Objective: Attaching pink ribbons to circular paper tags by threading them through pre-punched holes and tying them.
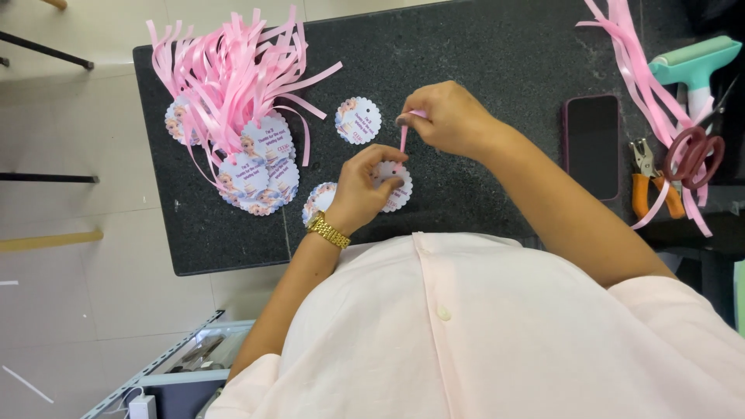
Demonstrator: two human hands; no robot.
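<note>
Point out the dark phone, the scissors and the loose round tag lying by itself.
Dark rectangular phone with pink edge [592,146]: head view, middle of its screen.
Maroon-handled scissors [693,157]: head view, on a handle ring.
Loose scalloped round paper tag [358,120]: head view, centre of its face.

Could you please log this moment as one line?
left hand: holds round tag | right hand: pinches pink ribbon above tag | table: ribboned tag pile, phone

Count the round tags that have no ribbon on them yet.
3: one loose tag lies alone on the dark table, one is held in the left hand, one sits beside that wrist. Others may be hidden.
</note>
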